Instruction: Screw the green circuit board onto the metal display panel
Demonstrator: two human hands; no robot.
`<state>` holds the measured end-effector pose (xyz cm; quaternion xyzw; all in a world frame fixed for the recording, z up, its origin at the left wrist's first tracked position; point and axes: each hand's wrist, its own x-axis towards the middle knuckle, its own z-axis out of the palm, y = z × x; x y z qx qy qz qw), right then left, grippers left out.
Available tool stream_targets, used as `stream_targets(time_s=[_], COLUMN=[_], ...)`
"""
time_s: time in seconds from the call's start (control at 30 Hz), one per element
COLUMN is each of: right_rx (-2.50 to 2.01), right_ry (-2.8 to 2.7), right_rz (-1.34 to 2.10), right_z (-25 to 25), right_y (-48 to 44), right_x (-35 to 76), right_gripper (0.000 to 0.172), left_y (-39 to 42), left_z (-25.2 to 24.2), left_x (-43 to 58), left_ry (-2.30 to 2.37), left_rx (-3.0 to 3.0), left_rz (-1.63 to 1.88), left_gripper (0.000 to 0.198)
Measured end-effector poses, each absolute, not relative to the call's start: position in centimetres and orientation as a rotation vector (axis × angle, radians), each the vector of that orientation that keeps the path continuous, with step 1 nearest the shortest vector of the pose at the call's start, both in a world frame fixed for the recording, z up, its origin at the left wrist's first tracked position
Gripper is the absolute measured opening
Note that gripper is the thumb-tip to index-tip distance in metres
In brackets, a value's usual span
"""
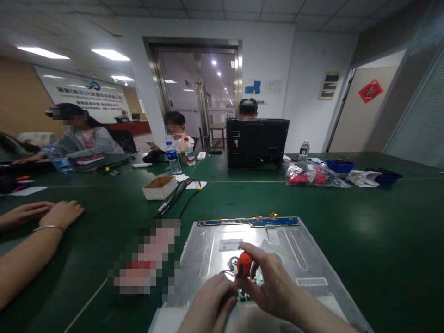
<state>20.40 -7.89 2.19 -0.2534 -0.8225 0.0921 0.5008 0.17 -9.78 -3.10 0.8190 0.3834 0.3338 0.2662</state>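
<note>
An orange-handled screwdriver (243, 264) is held upright over the near half of a flat silver sheet-metal panel (312, 259). It is gripped around the handle by the closed fingers of the right hand (274, 282). The left hand (211, 300) is set just beside the tool's lower end, with its fingers curled against the panel; whether anything is pinched in it cannot be told. The panel is laid at the near edge of the green counter (381, 222), and a blue strip runs along the panel's far edge.

Farther in, left of the middle, an open brown cardboard box (160, 187) is placed, with black cables (176, 196) just beside it. Toward the far edge a black metal computer case (256, 143) is stood, with a clear plastic bag of red parts (312, 175) to its right and clear water bottles (172, 157) to its left. At the left edge, another person's hands (45, 215) are rested flat on the counter.
</note>
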Motion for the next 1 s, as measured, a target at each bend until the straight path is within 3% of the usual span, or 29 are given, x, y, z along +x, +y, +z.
stream_targets(time_s=[0.3,0.5,1.0], right_rx=[-0.547,-0.584,-0.582], right_ry=[-1.987,-2.034,-2.01], right_rz=[0.187,0.237,0.211], right_z=[2.85,2.83,2.3], right_y=[-7.92,-8.2,-7.77], right_x=[20.39,20.64,20.24], right_gripper=[0.055,0.069,0.066], left_y=[-10.08,-9.9,-10.22], left_z=[-2.86,-2.74,-2.24], left_x=[0.28,0.14,0.34], left_ry=[1.067,1.015,1.078], left_rx=[2.179,2.184,2.215], left_rz=[0.929,0.925,0.908], left_gripper=[0.017,0.017,0.018])
